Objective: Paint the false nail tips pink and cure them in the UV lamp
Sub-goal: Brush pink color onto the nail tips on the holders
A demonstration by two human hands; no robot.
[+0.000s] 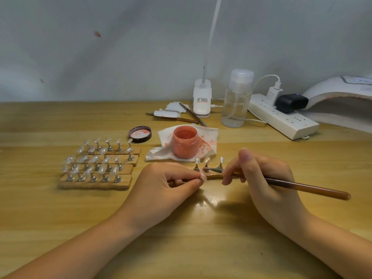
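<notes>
My left hand (171,182) pinches a small pink-painted nail tip (203,175) between thumb and forefinger. My right hand (259,174) grips a brown-handled brush (306,188), its bristle end pointing left at the tip. Just behind stands a short wooden holder (216,176) with three metal pegs (207,164). An open jar of pink paint (185,144) sits on a stained tissue (209,137). Wooden racks with several clear nail tips (96,166) lie at the left. The white UV lamp (342,101) is at the far right.
The jar's lid (140,134) lies left of the jar. At the back are a clear pump bottle (236,101), a desk lamp base (202,99), a power strip (281,117) with plugs, tweezers and another brush (187,117), and cotton pads (173,109). A wall closes the back.
</notes>
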